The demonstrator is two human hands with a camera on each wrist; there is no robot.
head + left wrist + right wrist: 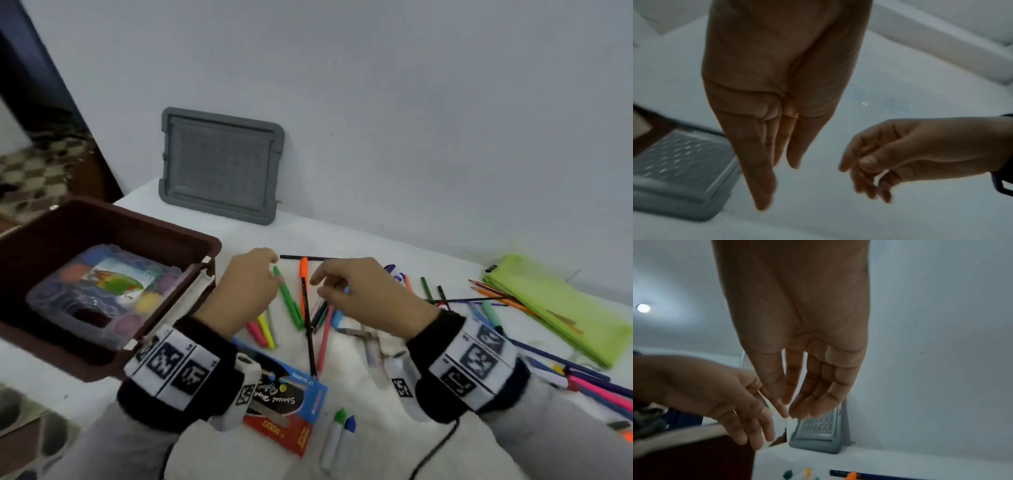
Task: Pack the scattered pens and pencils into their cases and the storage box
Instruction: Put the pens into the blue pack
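Head view: wrist bands with printed markers closest. Left hand point(245, 287) and right hand point(356, 291) hover over white-covered table point(394, 246), fingers loosely bent, holding nothing. Scattered pens point(308, 308) lie below them; green marker point(289, 301) just under left fingertips. Brown storage box point(113, 219) at left, green pencil case point(561, 308) at right, grey lid point(221, 164) leaning on pale wall.

Left wrist view: fingers point(760, 170) straight, together; no pens visible.

Right wrist view: ceiling light point(643, 308), orange cap point(852, 475) at bottom edge.
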